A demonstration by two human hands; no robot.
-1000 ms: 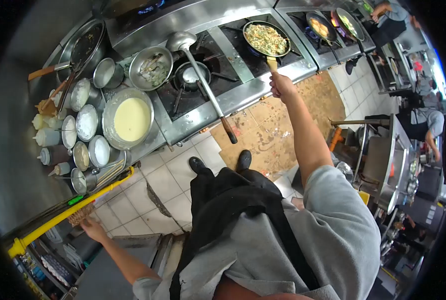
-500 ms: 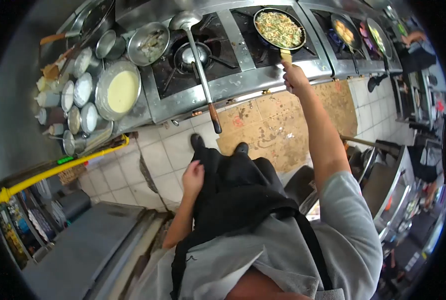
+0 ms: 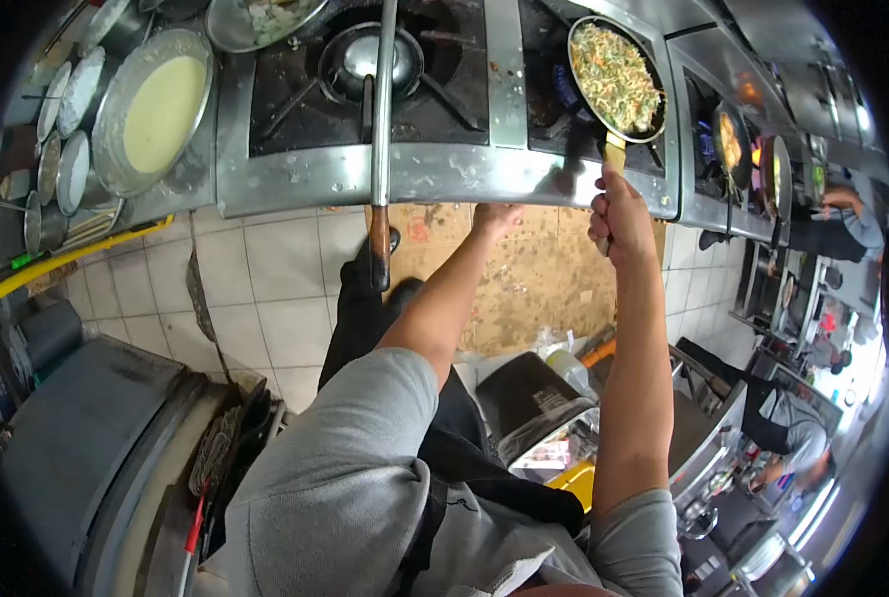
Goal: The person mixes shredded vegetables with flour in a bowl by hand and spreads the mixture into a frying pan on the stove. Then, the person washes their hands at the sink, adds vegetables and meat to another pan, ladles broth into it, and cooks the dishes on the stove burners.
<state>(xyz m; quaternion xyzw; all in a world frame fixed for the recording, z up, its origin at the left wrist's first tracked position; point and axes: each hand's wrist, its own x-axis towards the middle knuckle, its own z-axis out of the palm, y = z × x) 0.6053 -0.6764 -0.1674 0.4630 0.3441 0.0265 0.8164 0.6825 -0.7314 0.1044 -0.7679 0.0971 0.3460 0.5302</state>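
My right hand (image 3: 624, 221) is closed around the yellowish handle of a dark frying pan (image 3: 616, 155), which is tilted over the right part of the stove. Spread across the pan is a shredded vegetable mixture (image 3: 614, 82) with orange and green bits. My left hand (image 3: 499, 218) is at the stove's front edge, below the steel rim, and its fingers are too small and partly hidden to tell their pose. To its left, a long-handled ladle (image 3: 381, 129) with a wooden grip end lies across the stove (image 3: 464, 169) and juts over the front edge.
Pale batter fills a large bowl (image 3: 204, 95) at left, beside several small metal containers. A metal bowl (image 3: 315, 12) stands behind the left burner. More pans (image 3: 731, 149) are on the right stove. Cardboard (image 3: 544, 289) covers the floor. Two other people (image 3: 838, 224) are at right.
My left hand has moved from beside my body up to the stove's front edge. The right hand still grips the frying pan, now tilted more. My view has shifted and turned.
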